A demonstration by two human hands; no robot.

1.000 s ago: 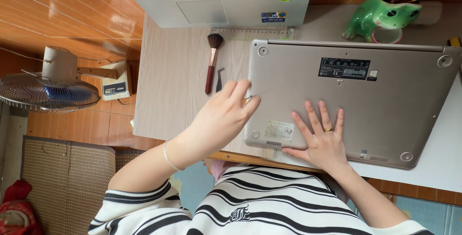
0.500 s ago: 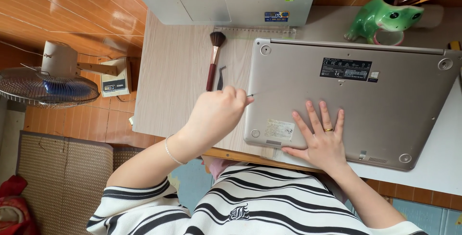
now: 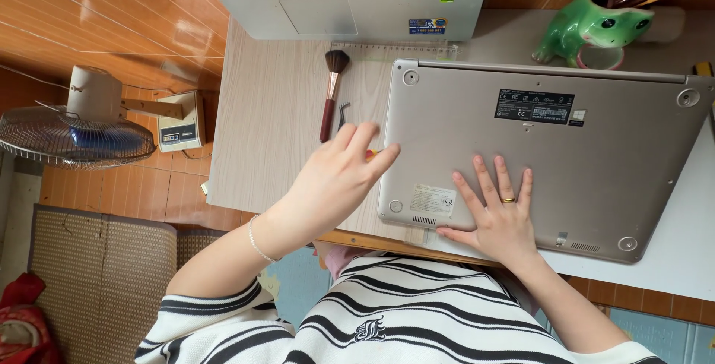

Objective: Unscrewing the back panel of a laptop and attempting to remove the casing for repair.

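While the right hand pins it, the upturned laptop lies left-right.

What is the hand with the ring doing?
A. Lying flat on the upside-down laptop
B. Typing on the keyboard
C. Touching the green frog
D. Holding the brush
A: the right hand, with a ring on one finger, lies with fingers spread on the grey underside of the upside-down laptop, away from the brush.
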